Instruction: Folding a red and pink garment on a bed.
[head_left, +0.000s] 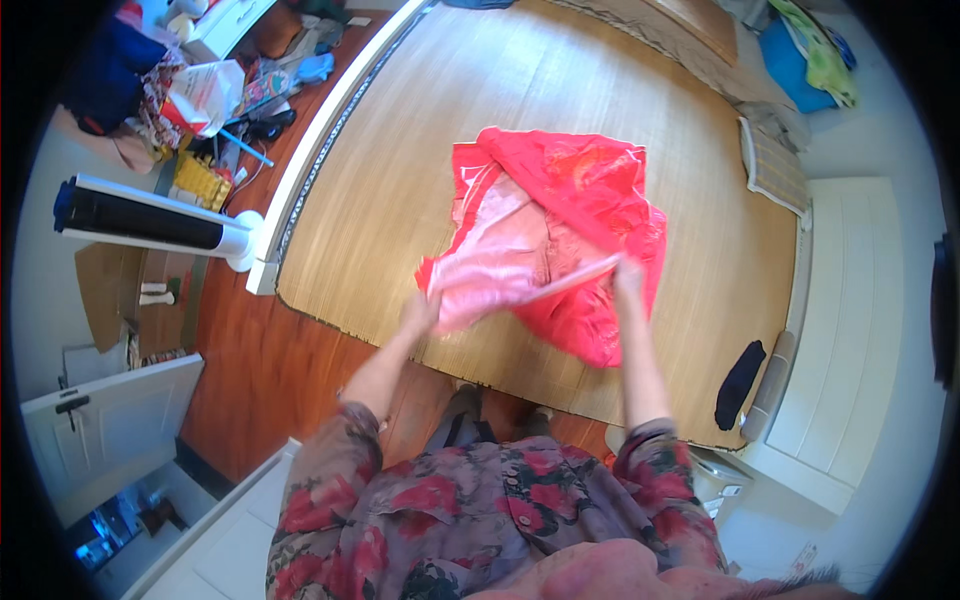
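Observation:
A red shiny garment with a pink lining (577, 187) lies partly spread over the woven mat on a bed (375, 225). My left hand (421, 311) grips the lining's edge at the garment's lower left corner. Farther right, my right hand (628, 279) holds another part of that edge, somewhat blurred. Between both hands the pink edge is drawn up in a slanting line. Red folds hang below it on the right side. The fingertips of both hands are partly hidden by cloth and blur.
A black cloth item (740, 385) lies at the mat's right edge, near a grey roll (768, 386). A striped pillow (776, 165) is farther up. On the left stand a tower fan (150, 217) and a white bed rail (322, 112), with cluttered belongings beyond.

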